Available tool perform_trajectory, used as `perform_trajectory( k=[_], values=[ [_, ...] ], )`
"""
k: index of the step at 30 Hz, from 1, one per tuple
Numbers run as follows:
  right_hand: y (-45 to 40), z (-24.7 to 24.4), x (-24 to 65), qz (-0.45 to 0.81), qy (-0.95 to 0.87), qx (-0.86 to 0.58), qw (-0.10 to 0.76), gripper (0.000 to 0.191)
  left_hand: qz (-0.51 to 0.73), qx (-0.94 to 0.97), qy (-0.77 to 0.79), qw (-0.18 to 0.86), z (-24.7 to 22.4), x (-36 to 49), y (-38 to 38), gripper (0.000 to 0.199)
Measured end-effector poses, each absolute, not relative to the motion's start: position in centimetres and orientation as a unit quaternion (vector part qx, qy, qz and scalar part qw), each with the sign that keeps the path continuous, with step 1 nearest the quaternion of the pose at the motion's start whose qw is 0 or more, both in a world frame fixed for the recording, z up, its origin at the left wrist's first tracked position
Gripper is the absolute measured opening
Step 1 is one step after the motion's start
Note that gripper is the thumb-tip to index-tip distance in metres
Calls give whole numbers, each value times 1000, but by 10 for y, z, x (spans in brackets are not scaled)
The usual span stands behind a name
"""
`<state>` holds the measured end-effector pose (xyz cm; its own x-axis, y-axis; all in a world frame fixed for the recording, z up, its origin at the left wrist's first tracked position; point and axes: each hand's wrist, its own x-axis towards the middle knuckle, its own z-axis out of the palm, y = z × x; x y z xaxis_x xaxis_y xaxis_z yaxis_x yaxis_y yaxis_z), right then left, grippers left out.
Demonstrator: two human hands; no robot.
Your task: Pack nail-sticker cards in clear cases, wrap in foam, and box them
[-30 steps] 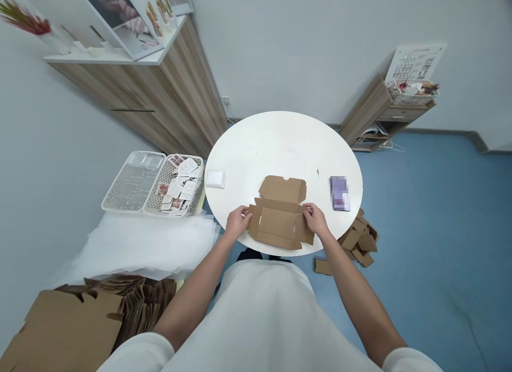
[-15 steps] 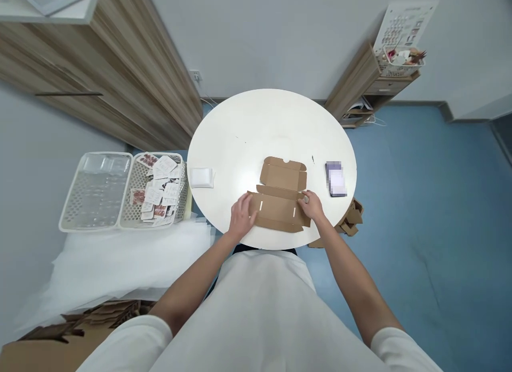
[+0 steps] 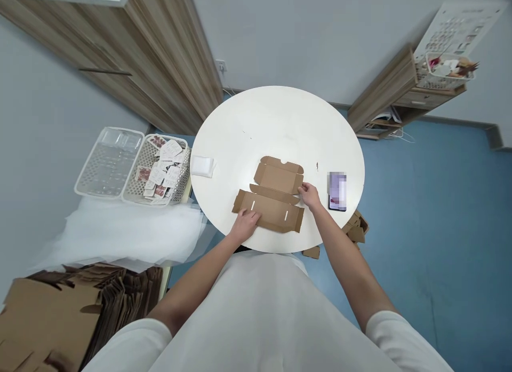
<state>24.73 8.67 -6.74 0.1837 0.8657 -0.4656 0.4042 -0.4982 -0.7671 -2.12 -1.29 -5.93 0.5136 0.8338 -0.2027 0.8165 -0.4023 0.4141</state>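
Note:
A brown cardboard box (image 3: 270,209), unfolded with two slots in its near panel, lies on the round white table (image 3: 276,118) in front of me. My left hand (image 3: 245,225) is at its near edge, fingers bent over the front flap; the thumb is partly hidden. With thumb and fingers closed, my right hand (image 3: 309,195) pinches the right side of the box near the middle fold. The side flaps of the near panel stick outward, and the far panel's edges are slightly raised.
A phone (image 3: 337,191), partly blurred, lies right of the box. White packets (image 3: 202,166) sit at the table's left edge. Beyond them stand a basket of cards (image 3: 188,172), a clear-lined basket (image 3: 110,164), white sheets (image 3: 132,233) and stacked cardboard (image 3: 52,318).
My left hand has moved from the box's left end to its near edge. My right hand has shifted slightly up along the right side. The box is turned a little, and the view has shifted.

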Motion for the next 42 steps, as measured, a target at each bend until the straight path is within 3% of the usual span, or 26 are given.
perform_trajectory(
  k=[4,9,14,23,25,28,32,38,42],
  values=[
    [95,-74,242,445,-461,-734,225,31,16,828,503,249,-59,-11,-13,34],
    [96,-59,237,378,-528,-743,160,28,-13,809,544,220,-50,-2,-11,67],
    [85,-40,235,338,-581,-734,102,23,-20,818,558,139,-38,-1,0,88],
    [72,-22,230,326,-614,-719,11,28,-111,826,538,124,-32,10,22,93],
    [66,-18,226,279,-636,-720,6,39,-119,826,537,124,-32,10,24,93],
    [50,-12,218,174,-718,-674,-10,82,-119,830,531,123,-32,9,24,93],
    [28,-18,203,158,-828,-529,-100,111,-108,836,524,122,-33,7,24,94],
    [23,-41,196,141,-824,-531,-138,120,-84,842,513,141,-27,2,27,98],
    [24,-46,195,144,-819,-541,-127,119,-57,778,610,141,-24,-23,16,105]
  ],
)
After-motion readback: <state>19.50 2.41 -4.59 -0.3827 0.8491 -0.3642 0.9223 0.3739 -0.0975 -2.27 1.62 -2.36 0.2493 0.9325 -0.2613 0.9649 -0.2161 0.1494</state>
